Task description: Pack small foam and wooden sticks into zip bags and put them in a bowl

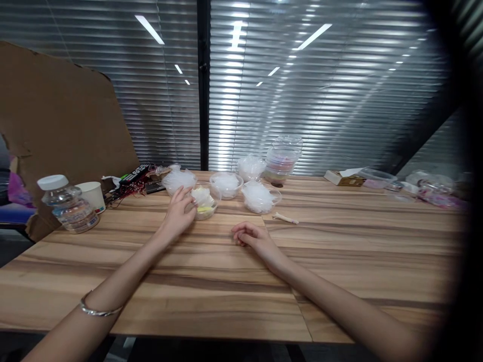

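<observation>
My left hand (180,211) is at the left rim of a clear plastic bowl (207,213) that holds pale and yellow pieces. Its fingers are apart and reach to the rim, with no grip on the bowl visible. Just behind that hand is a bowl of white, wispy film-like material (179,180). My right hand (251,235) hovers over or rests on the wooden table (211,281), its fingers curled in and nothing visible in them. Beyond it, to the right, lies a short pale stick-like piece (286,218).
More clear bowls of white film (226,185) stand behind, beside a stack of clear tubs (281,161). At left are a bottle with a white lid (70,203), a paper cup (92,196) and a cardboard sheet (64,110). A small box (344,177) sits back right.
</observation>
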Demonstrator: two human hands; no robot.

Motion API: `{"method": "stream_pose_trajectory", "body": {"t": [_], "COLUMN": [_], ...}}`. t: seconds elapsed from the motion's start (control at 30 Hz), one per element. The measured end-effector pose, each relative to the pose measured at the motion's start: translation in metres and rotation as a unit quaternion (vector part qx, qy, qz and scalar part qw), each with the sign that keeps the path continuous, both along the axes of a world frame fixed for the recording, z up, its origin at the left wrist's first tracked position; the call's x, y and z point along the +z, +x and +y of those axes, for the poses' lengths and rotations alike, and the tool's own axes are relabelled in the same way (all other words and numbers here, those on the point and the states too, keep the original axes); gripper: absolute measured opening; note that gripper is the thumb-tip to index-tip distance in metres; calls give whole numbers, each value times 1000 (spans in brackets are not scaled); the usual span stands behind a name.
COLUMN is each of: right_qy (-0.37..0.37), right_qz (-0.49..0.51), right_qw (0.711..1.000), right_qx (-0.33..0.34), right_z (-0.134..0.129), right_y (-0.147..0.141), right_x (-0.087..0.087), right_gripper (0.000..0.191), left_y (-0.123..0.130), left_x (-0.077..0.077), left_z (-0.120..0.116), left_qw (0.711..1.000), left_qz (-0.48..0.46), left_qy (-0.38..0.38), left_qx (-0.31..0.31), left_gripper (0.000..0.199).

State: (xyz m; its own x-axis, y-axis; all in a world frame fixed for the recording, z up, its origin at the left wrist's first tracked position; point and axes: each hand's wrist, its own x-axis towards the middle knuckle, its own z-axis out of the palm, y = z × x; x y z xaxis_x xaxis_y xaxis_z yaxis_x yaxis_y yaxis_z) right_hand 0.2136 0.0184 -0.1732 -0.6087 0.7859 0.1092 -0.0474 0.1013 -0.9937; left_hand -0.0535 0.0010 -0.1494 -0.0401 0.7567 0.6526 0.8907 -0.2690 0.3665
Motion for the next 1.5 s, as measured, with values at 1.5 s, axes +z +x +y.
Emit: {"method": "stream_pose_trajectory", "body": {"t": [1.5], "right_qy": [200], "right_qz": [62], "right_qw": [972], "right_qx": [-110], "right_z": [76], "right_y": [-54], "right_x": [60], "right_gripper": [20], "left_y": [32], "left_x": [16], "left_z": [-32], "left_qw": [985], "left_qz": [30], "left_qy": [-48], "left_qx": [-160], "left_gripper": [30]}}
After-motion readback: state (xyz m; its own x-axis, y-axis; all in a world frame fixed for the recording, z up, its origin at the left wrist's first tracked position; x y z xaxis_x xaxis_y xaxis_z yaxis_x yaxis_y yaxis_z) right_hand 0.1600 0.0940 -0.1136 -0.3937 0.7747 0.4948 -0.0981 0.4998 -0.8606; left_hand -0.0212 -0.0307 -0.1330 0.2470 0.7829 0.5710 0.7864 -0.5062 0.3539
